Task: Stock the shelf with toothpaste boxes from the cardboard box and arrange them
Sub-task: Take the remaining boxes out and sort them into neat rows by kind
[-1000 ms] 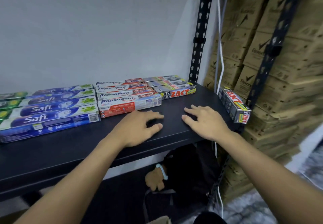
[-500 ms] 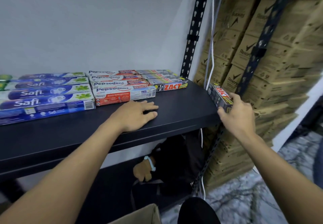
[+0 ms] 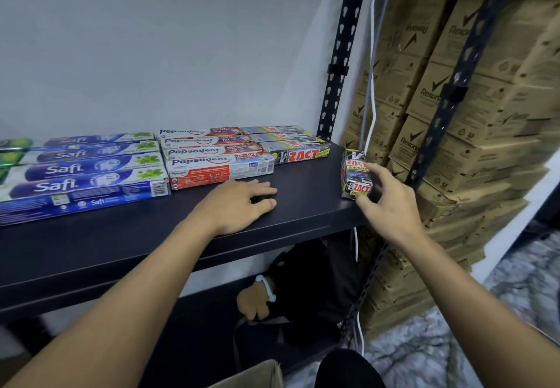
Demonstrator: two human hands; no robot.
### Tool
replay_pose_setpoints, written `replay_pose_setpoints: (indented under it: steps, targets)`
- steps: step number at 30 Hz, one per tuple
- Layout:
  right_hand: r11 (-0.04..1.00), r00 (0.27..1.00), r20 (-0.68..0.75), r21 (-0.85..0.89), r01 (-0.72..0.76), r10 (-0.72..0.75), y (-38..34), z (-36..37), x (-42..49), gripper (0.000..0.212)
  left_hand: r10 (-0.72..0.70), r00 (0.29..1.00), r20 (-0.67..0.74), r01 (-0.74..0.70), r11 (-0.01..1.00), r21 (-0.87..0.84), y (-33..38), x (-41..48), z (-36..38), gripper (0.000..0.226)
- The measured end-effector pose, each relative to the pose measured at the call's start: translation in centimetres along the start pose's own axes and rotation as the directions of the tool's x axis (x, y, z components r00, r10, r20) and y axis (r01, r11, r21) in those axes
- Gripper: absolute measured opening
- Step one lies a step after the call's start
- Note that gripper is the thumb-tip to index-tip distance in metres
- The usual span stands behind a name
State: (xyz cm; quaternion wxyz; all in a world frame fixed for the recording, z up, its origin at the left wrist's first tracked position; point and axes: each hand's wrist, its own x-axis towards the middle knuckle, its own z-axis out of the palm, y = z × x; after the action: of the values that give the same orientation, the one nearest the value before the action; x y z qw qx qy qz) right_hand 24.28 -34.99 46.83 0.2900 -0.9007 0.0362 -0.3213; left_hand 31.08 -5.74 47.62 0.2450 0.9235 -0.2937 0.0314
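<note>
Right hand [image 3: 391, 202] has swung out from the shelf front to the right corner and now pinches the loose Zact box [image 3: 354, 172], thumb under its near end, fingers curled round its right side. Since half a second ago the box has tipped up: its near end points at the camera and its long axis runs away toward the back of the shelf [image 3: 309, 190], across the line of the stocked rows. Whether its far end touches the shelf can't be told.

Left hand [image 3: 239, 205] lies flat, palm down, fingers straight, holding nothing, just in front of the Pepsodent boxes [image 3: 218, 163].

The hands are well apart. The Zact row [image 3: 298, 152] sits to the left of the right hand and beyond the left hand's fingertips, long axes running left-right. Safi boxes [image 3: 85, 175] are further left of the left hand.

Judgement: the held box needs a quarter turn to match the row, then goes in front of it. The right hand already has it, and the left is nearer the slot and could square it up. Cardboard box [image 3: 257, 375] is below, between the forearms.
</note>
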Motion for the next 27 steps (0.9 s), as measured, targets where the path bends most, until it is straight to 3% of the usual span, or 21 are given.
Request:
replay_pose_setpoints:
  steps: [3, 8, 10, 13, 15, 17, 21, 27]
  targets:
    - [0.996, 0.993, 0.077, 0.017, -0.087, 0.086, -0.5, 0.1, -0.3, 0.054, 0.001, 1.0, -0.005, -0.001, 1.0, -0.006, 0.0, 0.0, 0.0, 0.041]
    - [0.989, 0.999, 0.027, 0.144, 0.036, -0.041, -0.6, -0.1, 0.0, 0.03, 0.007, 1.0, -0.012, -0.007, 1.0, -0.006, 0.0, 0.1, 0.0, 0.04]
    - [0.997, 0.997, 0.046, 0.047, 0.065, -0.067, -0.1, 0.1, 0.9, 0.032, -0.001, 1.0, -0.021, 0.001, 1.0, -0.009, 0.1, 0.0, -0.1, 0.039]
    - [0.998, 0.973, 0.229, -0.064, -0.012, 0.026, 0.1, 0.4, 2.6, 0.064, -0.021, 0.994, -0.104, 0.021, 1.0, -0.004, 0.2, -0.3, -0.3, 0.035]
    - [0.992, 0.932, 0.34, -0.033, -0.122, 0.126, -0.1, 0.5, 3.8, 0.095, -0.026, 0.972, -0.232, 0.026, 1.0, -0.002, 0.3, -0.7, -0.5, 0.031]
    - [0.988, 0.9, 0.408, -0.032, -0.154, 0.153, -0.3, 0.9, 5.0, 0.111, -0.017, 0.92, -0.391, 0.022, 1.0, 0.007, 0.5, -1.1, -0.7, 0.026]
    - [0.992, 0.889, 0.441, -0.051, -0.116, 0.127, -0.8, 2.7, 6.8, 0.115, 0.022, 0.82, -0.571, 0.053, 0.992, 0.114, 0.2, -0.9, -1.1, 0.026]
    - [0.993, 0.914, 0.388, -0.067, -0.1, 0.118, -0.8, 5.9, 8.4, 0.111, -0.073, 0.846, -0.528, 0.284, 0.901, 0.33, -2.2, 0.4, -1.4, 0.04]
